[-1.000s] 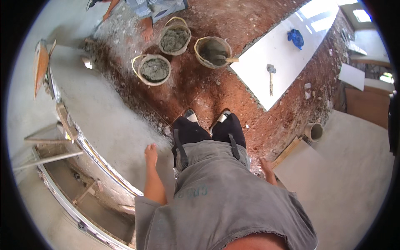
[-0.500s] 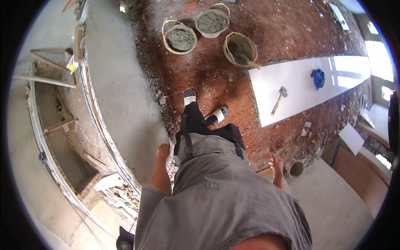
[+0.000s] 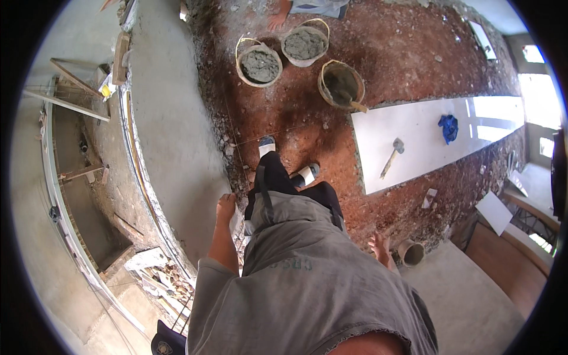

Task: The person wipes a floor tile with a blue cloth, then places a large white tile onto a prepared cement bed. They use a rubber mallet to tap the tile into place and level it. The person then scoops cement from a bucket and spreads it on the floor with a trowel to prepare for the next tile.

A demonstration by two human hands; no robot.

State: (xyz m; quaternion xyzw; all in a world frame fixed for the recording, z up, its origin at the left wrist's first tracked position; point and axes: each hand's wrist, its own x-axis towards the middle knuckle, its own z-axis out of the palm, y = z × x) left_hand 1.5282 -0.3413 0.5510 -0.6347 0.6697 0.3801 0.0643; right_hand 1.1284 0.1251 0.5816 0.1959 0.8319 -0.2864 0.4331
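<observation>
My left hand [image 3: 225, 207] hangs at my left side, beside the grey plastered wall top. Its fingers are curled in, and nothing sticks out of them. On the other side my right hand [image 3: 378, 244] is held out with its fingers apart, holding nothing. A small bucket [image 3: 412, 253] stands just beyond it, apart from the fingers. Ahead on the red soil are two buckets of grey mortar, a left one [image 3: 259, 66] and a right one [image 3: 304, 46]. Nearer the white tile stands a third bucket [image 3: 341, 84], with a wooden handle over its rim.
A large white tile [image 3: 417, 127] lies on the soil, bearing a mallet [image 3: 393, 157] and a blue cloth [image 3: 448, 129]. Strings cross the ground by my feet. Another person's hand [image 3: 276, 22] rests on the soil at the top. Broken rubble [image 3: 163, 278] lies lower left.
My left hand has swung forward and a little outward. Buckets and tile sit lower in the picture, and more of the other person shows at the top. My right hand stays spread.
</observation>
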